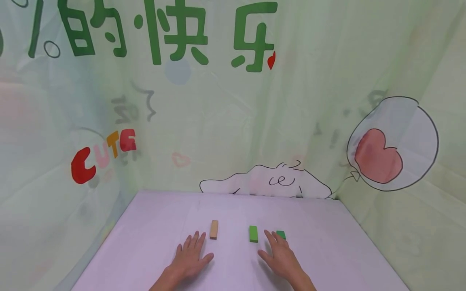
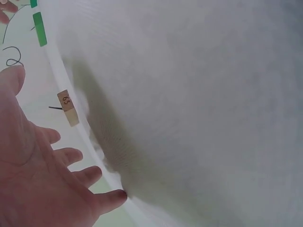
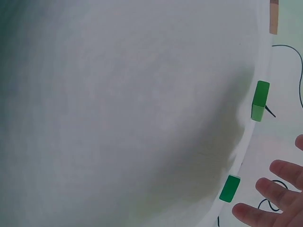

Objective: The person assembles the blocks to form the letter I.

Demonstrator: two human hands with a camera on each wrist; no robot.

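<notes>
My left hand (image 1: 190, 257) is spread over the table, palm down, its fingers apart and holding nothing. Just beyond its fingertips lies a tan wooden block (image 1: 214, 229); in the left wrist view that block (image 2: 68, 108) shows the number 63 on its end. The right hand (image 1: 280, 254) also has its fingers spread and grips nothing. To the left of its fingertips lies a light green block (image 1: 253, 234). A darker green block (image 1: 281, 234) is partly hidden behind its fingers. In the right wrist view both green blocks (image 3: 260, 100) show beyond the fingers.
A pale lilac table (image 1: 233, 214) bears the three blocks in a loose row. Printed cloth (image 1: 225, 121) hangs behind and at both sides, meeting the table's back edge. It carries green characters, coloured letters and a balloon drawing (image 1: 418, 145).
</notes>
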